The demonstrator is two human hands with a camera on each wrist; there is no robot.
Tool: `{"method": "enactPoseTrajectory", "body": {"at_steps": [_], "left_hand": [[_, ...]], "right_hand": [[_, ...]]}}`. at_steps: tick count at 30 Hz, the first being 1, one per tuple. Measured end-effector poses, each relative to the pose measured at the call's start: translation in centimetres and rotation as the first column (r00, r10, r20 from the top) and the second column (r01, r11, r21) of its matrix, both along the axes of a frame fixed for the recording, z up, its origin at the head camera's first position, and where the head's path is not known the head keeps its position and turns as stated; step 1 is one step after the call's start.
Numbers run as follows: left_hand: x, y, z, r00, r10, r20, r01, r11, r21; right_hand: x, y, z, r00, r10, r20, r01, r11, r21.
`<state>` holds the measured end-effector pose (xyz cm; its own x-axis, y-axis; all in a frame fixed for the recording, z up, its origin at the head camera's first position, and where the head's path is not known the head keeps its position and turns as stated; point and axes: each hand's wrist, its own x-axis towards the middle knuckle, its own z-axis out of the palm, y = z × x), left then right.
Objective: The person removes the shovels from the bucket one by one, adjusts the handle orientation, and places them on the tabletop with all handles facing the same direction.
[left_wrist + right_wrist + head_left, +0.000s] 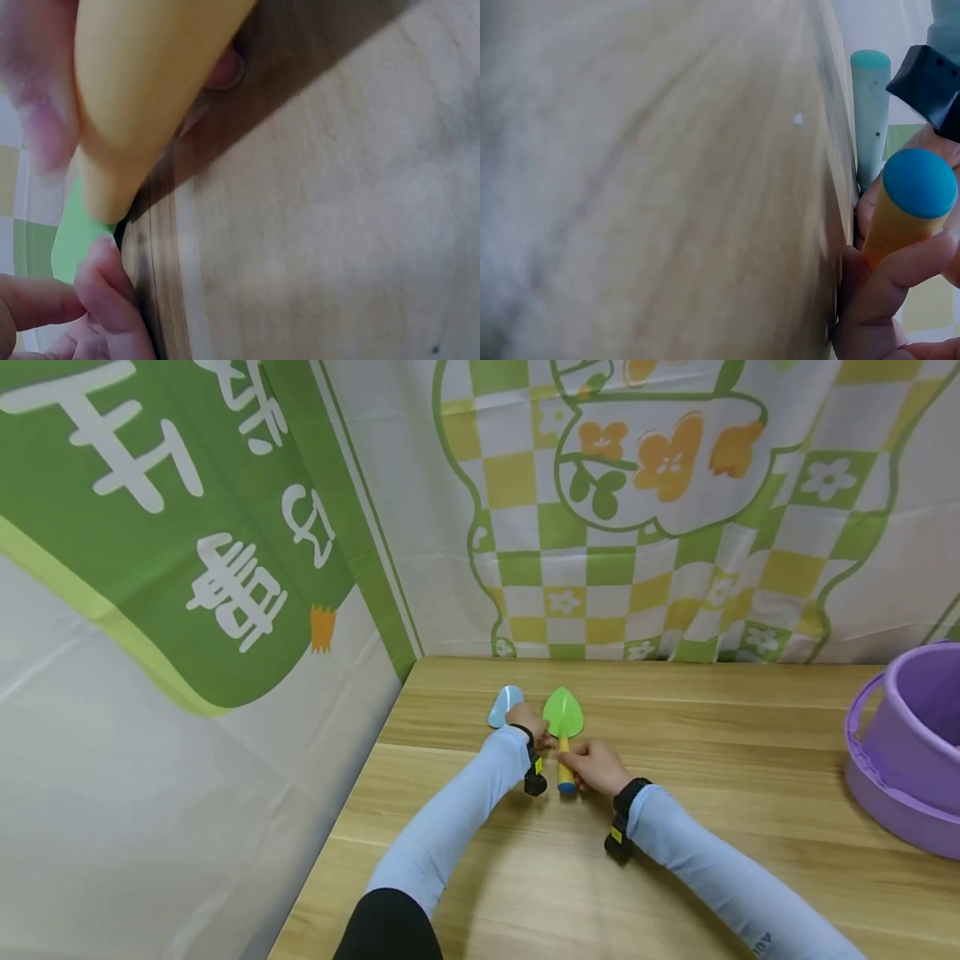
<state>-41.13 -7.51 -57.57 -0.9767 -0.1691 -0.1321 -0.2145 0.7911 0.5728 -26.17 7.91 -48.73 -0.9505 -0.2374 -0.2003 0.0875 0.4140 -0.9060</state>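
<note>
A toy trowel with a green blade (564,714) and a yellow, blue-ended handle (565,768) lies at the back left of the table. My right hand (600,767) pinches that handle from the right; its curled fingers (889,289) show beside the blue end in the right wrist view. My left hand (527,721) is at the base of the green blade, and its bent fingertips (105,262) pinch at the blade's lower edge. A light blue toy shovel (502,705) lies left of the trowel, partly hidden by my left hand. Its pale handle (870,112) appears behind the trowel's handle.
A purple bucket (907,760) with its handle hanging down stands at the right end of the wooden table (750,752). Patterned cloth (525,527) hangs behind the table's back edge, and green-and-white cloth (247,760) covers the left side.
</note>
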Motion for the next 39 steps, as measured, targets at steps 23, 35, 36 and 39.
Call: {"method": "enactPoseTrajectory", "body": {"at_steps": [23,35,36,39], "left_hand": [[7.3,1.6,9.4,0.985,0.061,0.16,-0.115,0.926,0.36],[8.4,2.7,13.4,0.995,-0.083,0.058,0.074,0.987,0.141],[8.3,3.0,13.7,0.994,-0.093,0.059,0.082,0.983,0.165],[8.1,4.2,14.7,0.992,-0.113,0.054,0.094,0.956,0.277]], "right_hand": [[0.0,-0.1,-0.1,1.0,0.002,-0.011,-0.002,1.0,0.028],[-0.1,3.2,2.9,0.998,0.063,-0.012,-0.062,0.995,0.079],[-0.2,3.8,3.4,0.997,0.075,-0.025,-0.072,0.993,0.097],[-0.3,5.8,5.4,0.991,0.112,-0.069,-0.099,0.981,0.168]]}}
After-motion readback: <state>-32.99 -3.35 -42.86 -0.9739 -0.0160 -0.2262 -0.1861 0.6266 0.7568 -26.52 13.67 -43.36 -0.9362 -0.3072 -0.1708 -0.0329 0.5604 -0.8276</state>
